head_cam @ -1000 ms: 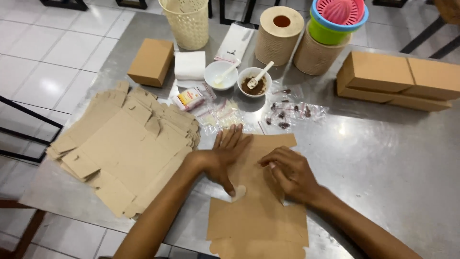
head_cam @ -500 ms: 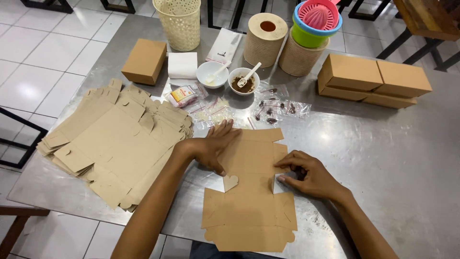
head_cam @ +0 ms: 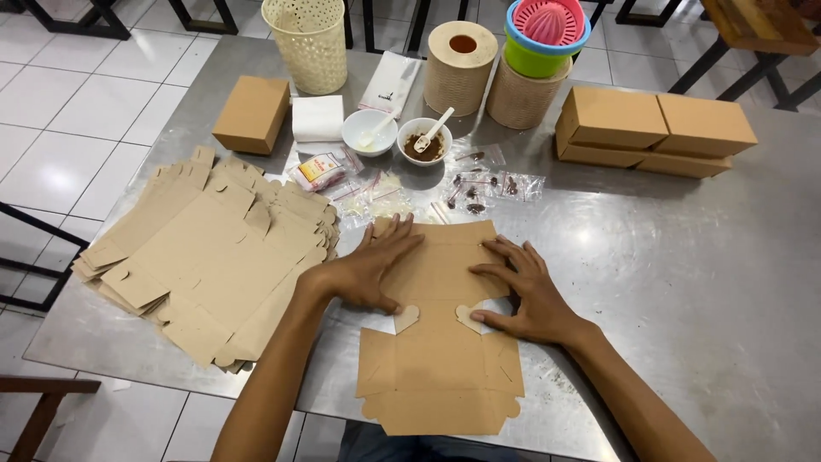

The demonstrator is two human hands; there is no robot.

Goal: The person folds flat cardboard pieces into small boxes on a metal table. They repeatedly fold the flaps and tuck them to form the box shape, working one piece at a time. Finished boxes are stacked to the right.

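Cardboard box blank (head_cam: pixel 440 342) lies flat under both hands (bowl (head_cam: pixel 425 139) holds brown paste).

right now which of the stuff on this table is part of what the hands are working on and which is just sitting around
In hand:
- flat cardboard box blank, pressed flat by the left hand and right hand
- stack of unfolded blanks
- finished brown boxes

Lying about:
- woven basket
- paper roll
- two small bowls
- stacked plastic bowls with a pink juicer
- small plastic packets
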